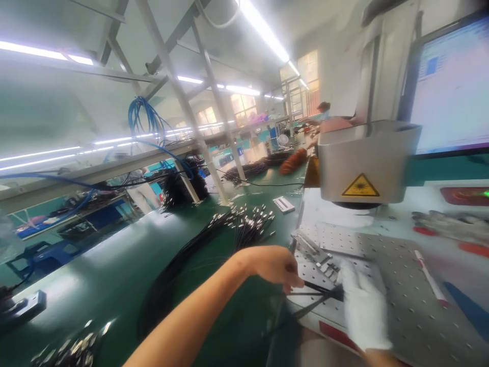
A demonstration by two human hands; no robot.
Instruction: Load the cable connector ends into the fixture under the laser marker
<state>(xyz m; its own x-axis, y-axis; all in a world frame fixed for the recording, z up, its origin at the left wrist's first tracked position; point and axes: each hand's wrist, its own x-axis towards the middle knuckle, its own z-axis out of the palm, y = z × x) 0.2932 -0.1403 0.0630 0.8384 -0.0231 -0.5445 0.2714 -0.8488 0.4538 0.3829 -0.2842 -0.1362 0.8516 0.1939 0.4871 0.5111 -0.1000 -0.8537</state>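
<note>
- The bare left hand is pinching thin black cables between its fingertips.
- The white-gloved right hand is gripping the same cables, just right of the left hand, over the perforated plate.
- A cable bundle is lying beyond the left hand.

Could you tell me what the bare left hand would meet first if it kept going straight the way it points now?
Probably the gloved right hand. The left hand points right along the black cables both hands pinch, over the perforated metal plate. Depth is blurred, so the small metal fixture might come first.
</note>
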